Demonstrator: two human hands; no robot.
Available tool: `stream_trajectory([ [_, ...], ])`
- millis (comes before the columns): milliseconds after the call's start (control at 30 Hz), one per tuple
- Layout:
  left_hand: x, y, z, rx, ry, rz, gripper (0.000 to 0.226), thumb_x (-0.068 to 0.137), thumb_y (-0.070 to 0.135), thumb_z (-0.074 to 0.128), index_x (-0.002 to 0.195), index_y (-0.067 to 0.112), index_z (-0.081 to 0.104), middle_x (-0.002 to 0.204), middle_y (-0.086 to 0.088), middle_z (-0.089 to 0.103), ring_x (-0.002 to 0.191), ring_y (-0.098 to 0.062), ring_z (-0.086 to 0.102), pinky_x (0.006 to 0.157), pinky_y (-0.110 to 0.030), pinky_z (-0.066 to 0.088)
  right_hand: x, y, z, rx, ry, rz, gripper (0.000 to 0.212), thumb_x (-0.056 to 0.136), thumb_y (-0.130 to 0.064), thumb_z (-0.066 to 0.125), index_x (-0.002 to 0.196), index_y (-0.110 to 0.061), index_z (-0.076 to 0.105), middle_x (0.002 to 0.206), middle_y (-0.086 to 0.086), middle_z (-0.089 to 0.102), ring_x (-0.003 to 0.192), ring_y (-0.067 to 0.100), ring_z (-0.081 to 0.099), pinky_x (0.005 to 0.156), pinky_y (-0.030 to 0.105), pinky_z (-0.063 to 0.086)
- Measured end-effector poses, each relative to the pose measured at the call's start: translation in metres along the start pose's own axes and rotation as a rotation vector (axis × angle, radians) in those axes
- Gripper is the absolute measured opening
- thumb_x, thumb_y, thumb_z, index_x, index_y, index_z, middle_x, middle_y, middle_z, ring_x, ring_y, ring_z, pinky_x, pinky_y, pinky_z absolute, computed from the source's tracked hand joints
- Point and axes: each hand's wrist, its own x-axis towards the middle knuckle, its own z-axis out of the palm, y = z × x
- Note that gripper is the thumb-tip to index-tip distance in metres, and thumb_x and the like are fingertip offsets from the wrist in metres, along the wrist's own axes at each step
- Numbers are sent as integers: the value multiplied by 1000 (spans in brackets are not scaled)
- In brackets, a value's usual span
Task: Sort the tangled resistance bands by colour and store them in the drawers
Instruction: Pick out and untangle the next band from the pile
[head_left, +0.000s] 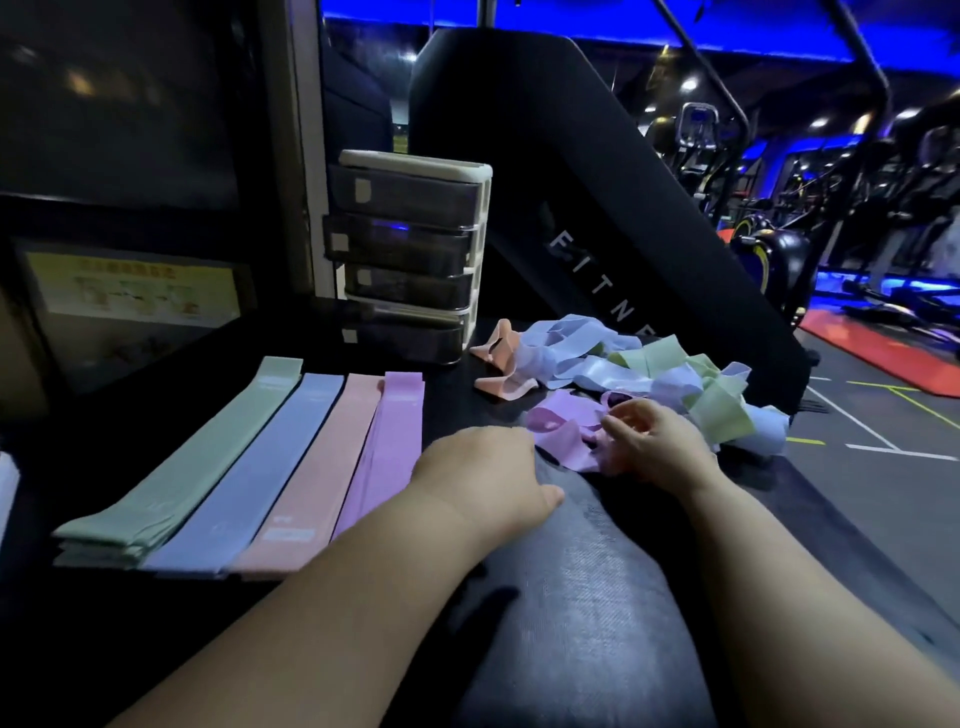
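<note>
Right hand (655, 441) — pinching purple band (553, 434)

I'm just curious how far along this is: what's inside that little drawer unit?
The drawer unit has four dark, smoky drawers. No coloured band shows through, only a blue reflection; the tinted fronts hide the rest.

Matt cloth bands (291, 457); smoky translucent plastic drawers (405, 254); woven black mat (587, 571).

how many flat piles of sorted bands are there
4, side by side on the left: green pile, blue pile, pink pile, purple pile. Each may hide several bands.
</note>
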Motion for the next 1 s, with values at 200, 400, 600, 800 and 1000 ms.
stream_trajectory([
  [200, 40, 31, 31, -137, -45, -8, 33, 92, 41, 53, 119, 21, 51, 124, -4, 58, 115, -27, 53, 87, -34, 44, -3, 0, -2, -56, -111, 49, 15, 85, -44, 67, 87, -29, 67, 72, -16, 67, 82, 7, 64, 80, 29, 50],
  [400, 75, 48, 66, -240, 18, -112, 45, 96, 32, 49, 138, 22, 35, 145, -7, 30, 132, -31, 28, 104, -45, 33, -4, 11, -17, -78, -153, 130, 14, 74, -29, 79, 84, -26, 69, 80, -12, 68, 78, 7, 63, 73, 25, 48],
  [600, 94, 39, 91, -108, 64, -92, 26, 98, 33, 46, 123, 32, 50, 136, -2, 43, 125, -27, 32, 99, -40, 28, -5, 15, -32, 150, -95, 180, 11, 80, -12, 73, 81, -20, 66, 70, -5, 70, 56, 6, 68, 57, 28, 54],
  [800, 98, 30, 87, -270, 211, -100, 15, 95, 28, 50, 104, 24, 62, 120, -4, 56, 115, -30, 45, 89, -34, 38, 0, 20, -45, 143, 116, 310, 10, 76, -12, 63, 75, -22, 67, 69, -5, 71, 62, 16, 67, 59, 29, 55],
  [1000, 84, 26, 69, -944, 349, -123, 15, 95, 28, 56, 94, 15, 63, 85, 3, 64, 86, -22, 57, 71, -28, 40, 7, 23, -48, -21, 398, 239, 23, 86, -29, 64, 108, -29, 71, 114, 5, 65, 112, 28, 57, 93, 37, 44],
])
